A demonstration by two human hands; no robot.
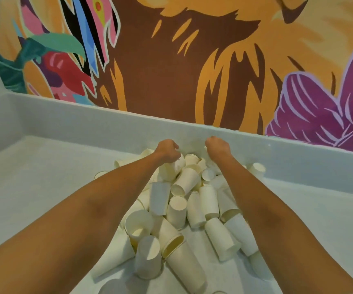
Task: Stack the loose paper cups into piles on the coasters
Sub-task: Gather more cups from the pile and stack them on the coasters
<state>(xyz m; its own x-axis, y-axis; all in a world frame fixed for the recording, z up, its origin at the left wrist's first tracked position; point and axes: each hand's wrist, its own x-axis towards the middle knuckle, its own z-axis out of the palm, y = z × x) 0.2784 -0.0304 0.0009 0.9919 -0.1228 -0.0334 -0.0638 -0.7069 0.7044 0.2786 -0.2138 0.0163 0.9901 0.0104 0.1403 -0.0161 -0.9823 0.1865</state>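
Nearest, well short of both hands: one shadowed cup (148, 259) standing mouth down, touching a longer cup (185, 264) lying on its side with a yellowish inside at the rim. Around and beyond those, stretching up to the hands: a single loose heap of white paper cups (176, 209). Roughly thirty in sight, mostly tipped on their sides and overlapping, a few mouth down. No exact count possible, with some buried and some hidden under the two bare forearms (75, 219) flanking the heap.

At the far end of the heap, two hands seen from the back, near each other but apart. Left hand (168, 150): fingers curled down onto the base end of a tilted cup (173, 168) directly under it, apparently grasping it. Right hand (215, 146): fingers bent under and out of sight; clenched or holding something, cannot tell. Off to the right of the right hand, at the heap's edge: one lone cup (257, 169), mouth down.

Under everything, a plain white tabletop (33, 187), spreading wide to the left of the left hand and to the right of the right hand. Just beyond the hands, a low white upstand (107, 124) along the back edge. Above that, one painted mural (171, 71) filling the wall: brown and orange behind the hands, pink, blue, red and teal shapes far left, purple petals far right.
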